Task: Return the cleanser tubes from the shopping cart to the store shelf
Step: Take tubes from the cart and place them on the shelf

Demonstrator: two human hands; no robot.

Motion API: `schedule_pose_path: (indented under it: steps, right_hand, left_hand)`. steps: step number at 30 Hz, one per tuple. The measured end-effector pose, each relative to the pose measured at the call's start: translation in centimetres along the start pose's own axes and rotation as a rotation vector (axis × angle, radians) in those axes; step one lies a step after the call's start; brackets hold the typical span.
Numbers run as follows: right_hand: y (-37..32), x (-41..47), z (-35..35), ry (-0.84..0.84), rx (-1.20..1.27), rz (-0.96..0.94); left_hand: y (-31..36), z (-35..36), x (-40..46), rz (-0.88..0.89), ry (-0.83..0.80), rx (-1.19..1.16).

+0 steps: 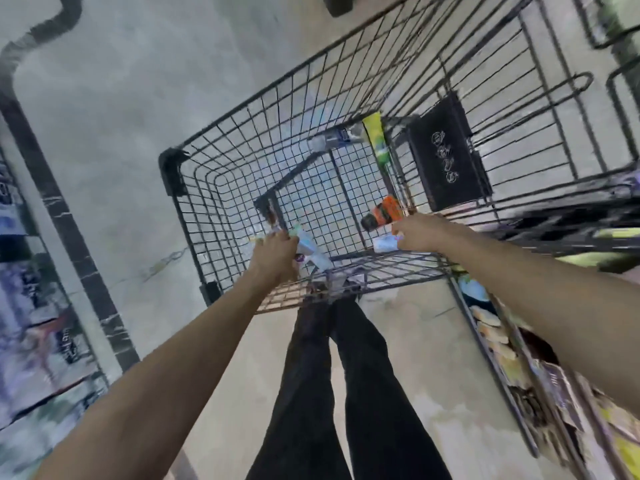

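Gripped pale cleanser tubes in both hands, down inside the shopping cart (346, 98). Left hand (275, 252) curled around a small bunch of tubes (313, 252), white and light blue, long axes running from the fist toward the lower right, tails fanned against the near wall of the basket. Right hand (420, 233) closed on a single pale tube (384, 244), short length poking out leftward from the fingers, long axis roughly level across the view. Blurred, so exact count in the left fist not readable.

Lay farther in, untouched: an orange-and-black tube (381, 213) just beyond the right hand, tilted up to the right, nearer that hand than the left; a yellow-green tube (377, 140) leaning along the far right corner; a clear blue-labelled bottle (334, 138) at the far end.

Stood well apart from the grips: store shelf (519, 358) to the right of the cart and lower in view, stocked with packets. Judged the right hand nearer to it, with a lift clear of the wire rim called for first.
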State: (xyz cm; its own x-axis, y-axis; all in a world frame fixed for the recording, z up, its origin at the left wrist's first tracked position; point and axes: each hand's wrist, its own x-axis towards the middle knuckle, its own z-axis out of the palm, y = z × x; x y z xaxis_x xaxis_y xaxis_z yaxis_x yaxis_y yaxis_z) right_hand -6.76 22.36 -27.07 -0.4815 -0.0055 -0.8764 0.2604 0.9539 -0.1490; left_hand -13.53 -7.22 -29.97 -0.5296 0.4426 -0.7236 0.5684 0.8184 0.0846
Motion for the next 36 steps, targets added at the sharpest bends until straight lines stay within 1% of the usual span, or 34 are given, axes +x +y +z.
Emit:
schedule_pose_path:
  steps: [5, 7, 11, 14, 17, 21, 25, 28, 30, 36]
  right_hand:
    - [2.8, 8.5, 4.4, -0.126, -0.058, 0.038]
    - [2.9, 10.3, 5.5, -0.176, -0.035, 0.061]
    - [2.8, 12.5, 6.5, -0.208, -0.047, 0.097]
    - [3.4, 13.9, 6.7, -0.194, -0.018, 0.058]
    - [3.8, 14.4, 6.2, -0.154, 0.044, 0.031]
    - [3.8, 13.7, 6.5, -0.172, 0.079, 0.074]
    - [3.5, 13.2, 6.6, -0.093, 0.115, 0.078]
    - [2.8, 12.0, 4.8, -0.086, 0.160, 0.056]
    - [2.3, 10.5, 3.2, -0.083, 0.178, 0.068]
    - [0.9, 2.4, -1.4, 0.059, 0.351, 0.001]
  left_hand:
    - [-1.3, 4.6, 6.7, 0.050, -0.056, 0.077]
    - [-1.7, 6.3, 8.3, 0.061, -0.074, 0.123]
    - [-2.9, 8.5, 9.8, 0.079, -0.067, 0.198]
    - [-3.5, 9.0, 10.9, 0.095, -0.035, 0.261]
    - [-3.7, 8.3, 11.9, 0.128, -0.042, 0.305]
    - [-3.8, 7.1, 12.5, 0.151, -0.064, 0.252]
    - [-4.2, 5.6, 11.5, 0.121, -0.047, 0.188]
    - [-4.2, 4.3, 10.3, 0.096, 0.010, 0.065]
    - [-4.0, 2.9, 9.0, 0.038, 0.031, -0.101]
    - [-1.9, -4.4, 2.2, -0.089, 0.083, -0.910]
